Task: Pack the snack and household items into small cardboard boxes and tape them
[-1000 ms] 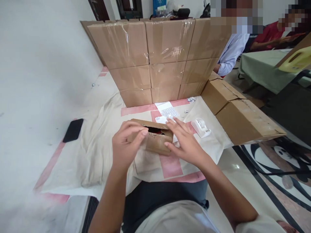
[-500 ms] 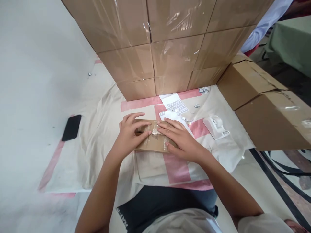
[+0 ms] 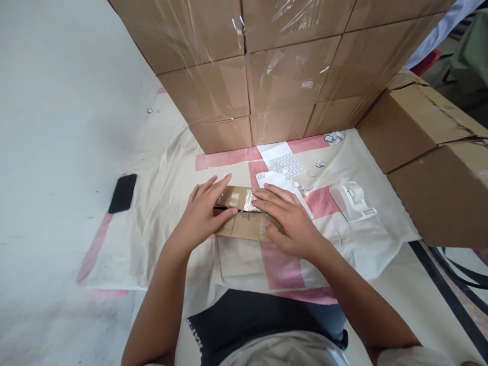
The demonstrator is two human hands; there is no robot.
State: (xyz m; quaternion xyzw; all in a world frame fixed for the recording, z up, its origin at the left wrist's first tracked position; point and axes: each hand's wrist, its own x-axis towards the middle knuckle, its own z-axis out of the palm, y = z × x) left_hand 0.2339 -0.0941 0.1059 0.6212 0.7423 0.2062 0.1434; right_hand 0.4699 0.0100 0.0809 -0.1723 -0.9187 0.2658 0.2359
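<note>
A small brown cardboard box (image 3: 244, 223) lies on a cream and pink cloth (image 3: 160, 239) on the floor in front of me. Clear tape runs across its closed top. My left hand (image 3: 204, 216) lies flat on the box's left end, fingers stretched out, thumb pressing the flap seam. My right hand (image 3: 290, 218) lies flat over the box's right half, fingers extended toward the left along the tape. Neither hand grips anything.
A wall of stacked taped cartons (image 3: 267, 66) stands just beyond the box. Larger cartons (image 3: 427, 147) lie at the right. A white tape dispenser (image 3: 353, 201) and label sheets (image 3: 284, 162) rest right of the box; a black phone (image 3: 122, 193) lies at the left.
The box's top flap was open a second ago and is now pressed shut. Both hands went from hovering over the box to lying flat on it. The view tilted downward.
</note>
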